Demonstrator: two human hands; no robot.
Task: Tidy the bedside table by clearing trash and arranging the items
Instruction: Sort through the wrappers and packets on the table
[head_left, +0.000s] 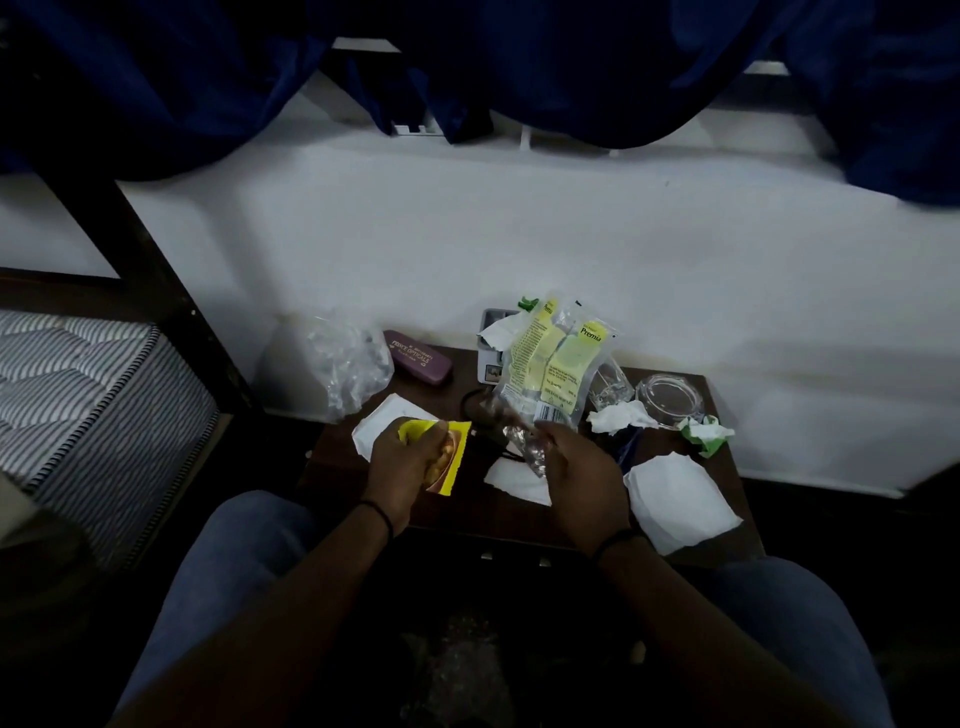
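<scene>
Over the dark wooden bedside table (727, 540), I see my 2 hands held side by side above its front half. My left hand (402, 470) is curled round a yellow snack wrapper (451, 457), whose torn edge sticks out past the fingers toward the right. My right hand (582, 483) grips the lower end of a clear plastic packet (558, 358) printed in pale green and labelled "Premia"; the packet stands upright, its top reaching above the table's back edge.

On the table lie 3 white paper napkins: 1 napkin (376, 423) partly under my left hand, 1 napkin (514, 478) between my hands, and 1 large napkin (680, 499) at the front right corner. A crumpled white tissue (618, 415) lies just right of the packet, with a green-and-white crumpled wrapper (706, 434) further right. Behind these stand a clear drinking glass (613, 387) and a clear glass ashtray (670, 400). A maroon spectacle case (418, 356) lies at the back left, beside a crumpled clear plastic bag (343, 364) that leans against the white wall. A small grey box (491, 353) stands behind the packet; I cannot tell what it is.
</scene>
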